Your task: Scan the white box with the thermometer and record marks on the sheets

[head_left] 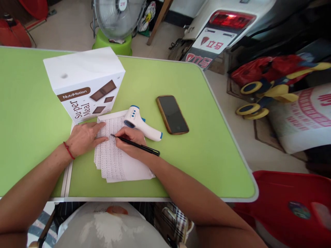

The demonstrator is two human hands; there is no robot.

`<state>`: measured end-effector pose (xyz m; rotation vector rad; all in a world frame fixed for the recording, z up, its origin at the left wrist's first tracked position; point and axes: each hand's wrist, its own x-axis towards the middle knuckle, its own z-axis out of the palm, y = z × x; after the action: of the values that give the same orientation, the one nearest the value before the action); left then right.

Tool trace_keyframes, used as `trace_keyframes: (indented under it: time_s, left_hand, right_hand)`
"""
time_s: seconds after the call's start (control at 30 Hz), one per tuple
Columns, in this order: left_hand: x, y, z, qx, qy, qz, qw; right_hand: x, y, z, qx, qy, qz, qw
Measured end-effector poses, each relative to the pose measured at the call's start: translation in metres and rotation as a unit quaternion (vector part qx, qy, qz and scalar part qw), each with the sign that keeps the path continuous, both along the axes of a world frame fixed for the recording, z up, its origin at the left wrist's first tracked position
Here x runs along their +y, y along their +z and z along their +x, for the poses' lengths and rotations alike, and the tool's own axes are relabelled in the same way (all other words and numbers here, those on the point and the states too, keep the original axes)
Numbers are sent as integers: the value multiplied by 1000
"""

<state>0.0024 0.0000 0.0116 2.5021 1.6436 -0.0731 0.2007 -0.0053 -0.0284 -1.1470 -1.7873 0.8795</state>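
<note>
My right hand [132, 141] is closed round a black pen [144, 148], its tip over the sheets of paper [116, 165], which are covered in rows of small handwriting. Whether the tip touches the paper I cannot tell. My left hand [84, 137], a red cord round its wrist, rests at the left edge of the sheets with thumb and fingers spread on them. Just beyond my right hand lies a white and blue infrared thermometer [147, 132], partly on the paper's top edge. Farther right a smartphone [172, 114] in a brown case lies screen up.
A white NutriMotion box [85, 65] stands behind my left hand on the green folding table [207, 155]. Past the far edge a fan [120, 17] sits on a green stool [113, 44]. A scooter's tail [222, 27] is beyond the right corner, a red chair [289, 203] at lower right.
</note>
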Motion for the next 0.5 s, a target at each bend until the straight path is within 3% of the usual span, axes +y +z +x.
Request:
trace_keyframes:
  time_s: [0.27, 0.5]
  left_hand:
    - [0, -1, -2, -6, -2, -2, 1000]
    - [1, -2, -1, -20, 4, -4, 1000]
  right_hand:
    - [0, 2, 0, 13, 1, -42, 999]
    - [1, -1, 0, 5, -10, -30, 999]
